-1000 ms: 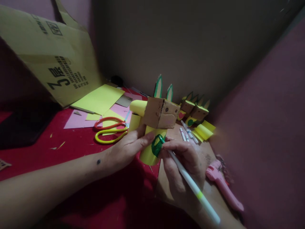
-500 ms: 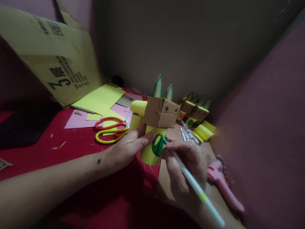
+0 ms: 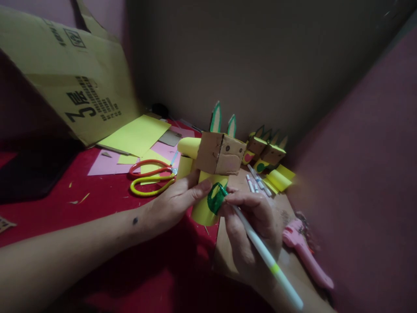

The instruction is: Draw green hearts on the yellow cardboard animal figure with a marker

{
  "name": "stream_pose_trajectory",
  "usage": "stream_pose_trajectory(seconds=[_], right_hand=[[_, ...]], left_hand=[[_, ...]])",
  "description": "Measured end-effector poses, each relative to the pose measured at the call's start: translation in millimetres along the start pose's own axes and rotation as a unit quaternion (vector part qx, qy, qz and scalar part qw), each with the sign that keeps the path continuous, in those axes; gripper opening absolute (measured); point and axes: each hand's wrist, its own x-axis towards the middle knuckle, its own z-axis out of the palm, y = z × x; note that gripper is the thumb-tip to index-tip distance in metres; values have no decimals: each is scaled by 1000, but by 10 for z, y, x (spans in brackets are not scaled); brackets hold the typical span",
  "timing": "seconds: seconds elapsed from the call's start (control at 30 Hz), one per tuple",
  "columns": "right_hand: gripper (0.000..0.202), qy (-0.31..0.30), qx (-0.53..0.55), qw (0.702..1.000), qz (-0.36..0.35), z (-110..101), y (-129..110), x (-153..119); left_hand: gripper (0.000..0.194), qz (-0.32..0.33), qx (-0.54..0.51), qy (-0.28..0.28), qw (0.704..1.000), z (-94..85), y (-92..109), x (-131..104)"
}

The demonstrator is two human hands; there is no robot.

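Note:
My left hand (image 3: 176, 198) is closed around the yellow paper tube body of a cardboard figure (image 3: 221, 154), its thumb on the front. The figure has a brown box head with drawn eyes and two green-edged ears. On its body is a green heart-like shape (image 3: 215, 201), partly filled in, with yellow showing at the top. My right hand (image 3: 250, 230) pinches a white marker (image 3: 272, 263), whose green tip touches this shape. Scissors (image 3: 151, 177) with one red and one yellow handle lie left of the figure.
A large cardboard box (image 3: 78, 82) leans at the left, beside yellow paper (image 3: 138, 134) and pink paper (image 3: 107, 163) on the red cloth (image 3: 97, 191). Two similar figures (image 3: 272, 152) stand behind several markers (image 3: 257, 184). A pink glue gun (image 3: 308, 254) lies at the right.
The marker in my right hand has shifted slightly to the left and tilted at its rear end. My left hand and the figure stay almost in place.

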Motion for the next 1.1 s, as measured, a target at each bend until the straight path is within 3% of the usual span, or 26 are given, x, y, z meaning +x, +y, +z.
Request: stream_pose_trajectory(seconds=[0.7,1.1], right_hand=[[28,-44,16,999,-9,-24,34,-19],[25,-7,24,1000,8,-6,8,-18]], left_hand=[[58,-8,-6,-5,1000,-3,-4,-19],[62,-8,-6,7,1000,12,35,-17]])
